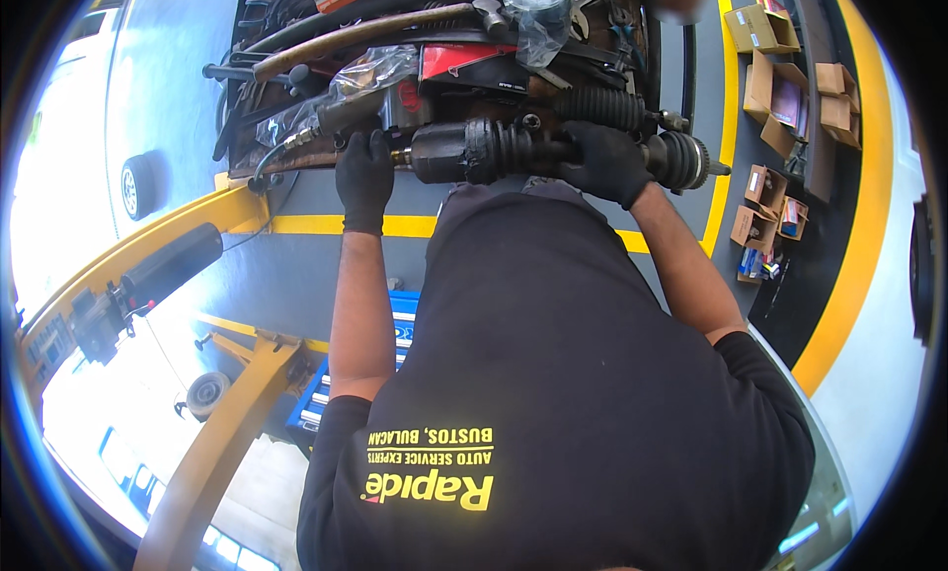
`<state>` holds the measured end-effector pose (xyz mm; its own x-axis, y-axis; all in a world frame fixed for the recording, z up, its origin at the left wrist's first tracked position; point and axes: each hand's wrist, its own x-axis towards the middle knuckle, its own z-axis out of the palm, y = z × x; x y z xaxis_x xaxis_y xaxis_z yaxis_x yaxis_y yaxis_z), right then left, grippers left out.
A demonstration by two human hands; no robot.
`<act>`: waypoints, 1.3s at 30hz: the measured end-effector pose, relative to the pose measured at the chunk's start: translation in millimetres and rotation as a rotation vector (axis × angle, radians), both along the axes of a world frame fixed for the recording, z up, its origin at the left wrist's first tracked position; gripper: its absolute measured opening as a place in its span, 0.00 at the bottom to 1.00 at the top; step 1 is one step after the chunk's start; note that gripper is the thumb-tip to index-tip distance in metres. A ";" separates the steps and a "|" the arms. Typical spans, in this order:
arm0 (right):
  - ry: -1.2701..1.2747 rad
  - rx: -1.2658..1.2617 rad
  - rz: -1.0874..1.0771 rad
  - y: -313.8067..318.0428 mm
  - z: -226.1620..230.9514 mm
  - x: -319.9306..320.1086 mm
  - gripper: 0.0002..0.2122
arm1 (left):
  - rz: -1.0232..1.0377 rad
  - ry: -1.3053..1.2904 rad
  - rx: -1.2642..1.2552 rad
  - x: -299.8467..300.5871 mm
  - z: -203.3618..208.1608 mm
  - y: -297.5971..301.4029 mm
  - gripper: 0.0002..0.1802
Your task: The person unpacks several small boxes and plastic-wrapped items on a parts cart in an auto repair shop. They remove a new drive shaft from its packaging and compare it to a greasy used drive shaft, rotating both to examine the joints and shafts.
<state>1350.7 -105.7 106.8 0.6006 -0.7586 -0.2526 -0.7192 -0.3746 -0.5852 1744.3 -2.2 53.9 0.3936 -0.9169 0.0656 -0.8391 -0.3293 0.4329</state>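
A greasy black drive axle (446,152) with ribbed rubber boots lies crosswise at the near edge of the workbench. My left hand (363,179), in a black glove, is closed at the axle's left end, against the narrow metal stub. Another black glove covers my right hand (604,162), whose fingers wrap over the shaft between the inner boot and the outer joint (679,160). That hand hides the middle of the shaft. Just behind it sits a loose ribbed rubber boot (600,107). A red and black box (472,68) lies farther back.
The cluttered workbench (296,158) also carries a wooden-handled hammer (365,40), clear plastic bags (538,18) and several wrenches. Open cardboard boxes (775,97) stand on the floor at right. At left are a yellow lift arm (212,443) and a blue tool cabinet (403,304).
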 end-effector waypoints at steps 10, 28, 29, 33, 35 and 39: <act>-0.482 -0.226 0.056 -4.4 32.5 5.1 0.26 | 0.026 0.075 -0.019 4.5 -6.0 0.6 0.20; -0.334 -0.551 0.181 16.2 -5.3 74.5 0.22 | 0.055 0.085 -0.045 10.3 -20.6 2.8 0.21; -0.339 -0.564 0.172 17.5 -6.5 74.0 0.21 | 0.080 0.137 -0.045 10.4 -21.2 3.2 0.21; -0.368 -0.614 0.145 18.8 -10.7 68.5 0.20 | 0.085 0.078 -0.029 10.0 -23.3 3.1 0.20; -0.348 -0.610 0.168 17.7 -11.3 66.9 0.21 | 0.047 0.005 -0.067 9.1 -23.1 2.6 0.21; -0.305 -0.614 0.191 16.3 -4.5 69.8 0.22 | 0.171 0.157 -0.041 5.1 -19.0 2.8 0.21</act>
<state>1420.4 -89.3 102.3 0.7129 -0.5848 0.3869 -0.4461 -0.8040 -0.3932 1749.4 0.6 34.9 0.5516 -0.8337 0.0269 -0.6938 -0.4406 0.5696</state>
